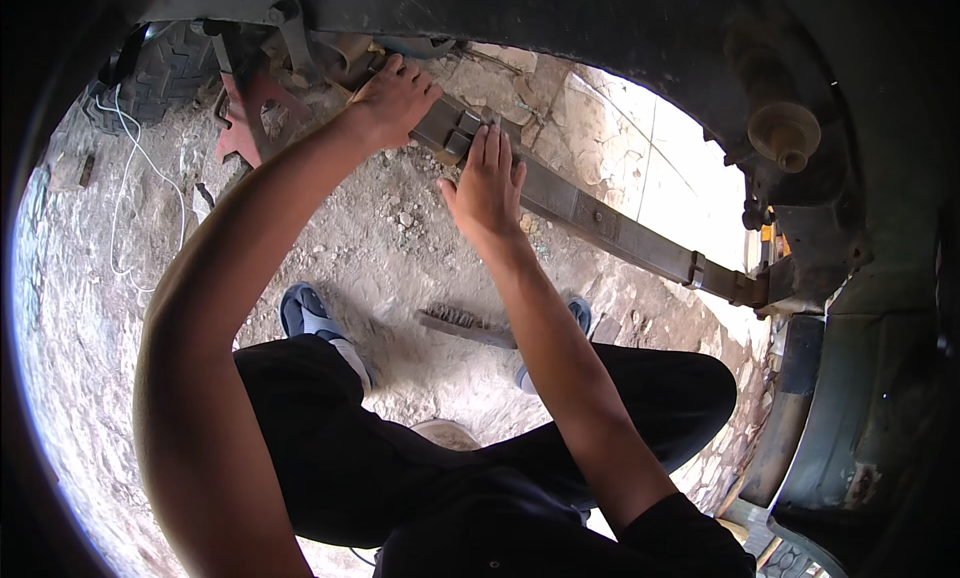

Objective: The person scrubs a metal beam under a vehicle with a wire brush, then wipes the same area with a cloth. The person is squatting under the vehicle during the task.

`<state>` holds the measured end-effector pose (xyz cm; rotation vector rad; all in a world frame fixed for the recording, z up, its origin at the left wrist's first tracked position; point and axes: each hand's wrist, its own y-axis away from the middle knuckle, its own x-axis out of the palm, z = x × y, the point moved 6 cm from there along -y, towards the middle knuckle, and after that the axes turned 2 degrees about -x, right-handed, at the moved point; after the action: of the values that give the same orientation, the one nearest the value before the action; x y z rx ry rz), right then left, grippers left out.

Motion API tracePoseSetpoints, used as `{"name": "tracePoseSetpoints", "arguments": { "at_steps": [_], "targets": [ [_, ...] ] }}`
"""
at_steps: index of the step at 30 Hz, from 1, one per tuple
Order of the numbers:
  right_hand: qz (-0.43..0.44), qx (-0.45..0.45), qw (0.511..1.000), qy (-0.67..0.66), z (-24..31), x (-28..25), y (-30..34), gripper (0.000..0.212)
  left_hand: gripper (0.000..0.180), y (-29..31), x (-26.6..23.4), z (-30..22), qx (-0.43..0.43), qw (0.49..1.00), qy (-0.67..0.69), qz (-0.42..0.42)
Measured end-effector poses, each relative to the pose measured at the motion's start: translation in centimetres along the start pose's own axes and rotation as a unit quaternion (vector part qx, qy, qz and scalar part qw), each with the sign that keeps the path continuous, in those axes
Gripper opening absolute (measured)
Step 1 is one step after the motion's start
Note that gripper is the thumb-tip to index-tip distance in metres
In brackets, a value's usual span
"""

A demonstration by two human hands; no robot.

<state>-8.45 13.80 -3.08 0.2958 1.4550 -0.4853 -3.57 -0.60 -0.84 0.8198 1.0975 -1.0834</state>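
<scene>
A dark steel leaf spring [565,200] slants from the upper middle down to the right, under the vehicle body. My left hand [392,103] lies over its upper left part, fingers bent across the leaves; the thumb is hidden. Just right of it, my right hand [486,188] rests with fingers stretched out and thumb apart, fingertips against the spring beside the square metal clamp pieces [461,133]. Farther along the spring sits a metal band clip [696,269], near the end joined to the bracket [795,283].
On the ground between my feet lies a wire brush [465,326]. A red jack stand [245,118] stands at the upper left near a tyre [165,78], with a white cable [128,178] beside it. Dark bodywork [600,23] hangs overhead, with a rusty bushing [785,136] at right.
</scene>
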Motion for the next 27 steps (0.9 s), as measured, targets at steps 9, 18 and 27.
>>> {"name": "tracePoseSetpoints", "arguments": {
  "at_steps": [9, 18, 27],
  "targets": [
    [-0.022, -0.042, 0.998, 0.030, 0.2, 0.2, 1.8, 0.094, 0.080, 0.3, 0.0, 0.1, 0.003, 1.000, 0.012, 0.001],
    [0.000, -0.032, 0.999, 0.027, 1.0, 0.4, 2.1, 0.097, 0.081, 0.3, 0.3, -0.1, -0.001, 1.000, -0.008, -0.006],
    [0.017, -0.019, 0.999, 0.024, 0.8, 0.6, 1.2, 0.096, 0.082, 0.1, -0.2, 0.0, 0.003, 1.000, 0.014, -0.004]
  ]
}}
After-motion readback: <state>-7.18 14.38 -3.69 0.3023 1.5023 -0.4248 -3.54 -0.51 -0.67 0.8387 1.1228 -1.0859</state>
